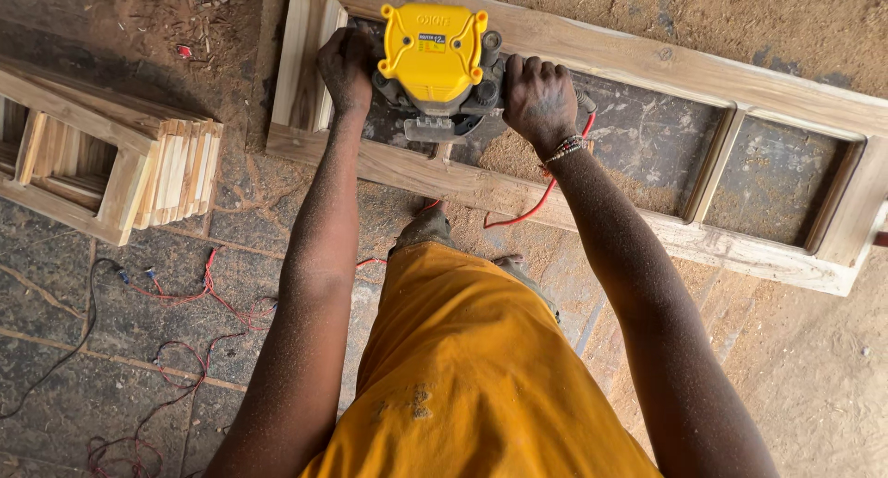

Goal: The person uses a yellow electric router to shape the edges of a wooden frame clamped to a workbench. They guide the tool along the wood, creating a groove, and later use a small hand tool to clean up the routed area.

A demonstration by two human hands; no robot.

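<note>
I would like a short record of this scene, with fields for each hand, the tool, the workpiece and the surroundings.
left hand: grips the tool's left handle
right hand: grips the tool's right handle
tool: yellow router, standing on the frame
workpiece: long wooden frame lying flat on the ground, sawdust inside
cable: red cord runs from the router
surroundings: stack of wooden frames at left; red wires on stone floor

Left hand (346, 67) and right hand (539, 97) are gripping the side handles of a yellow router (435, 57), which is sitting on a wooden door frame (647, 67) lying on the sawdust-covered floor (277, 201).
</note>
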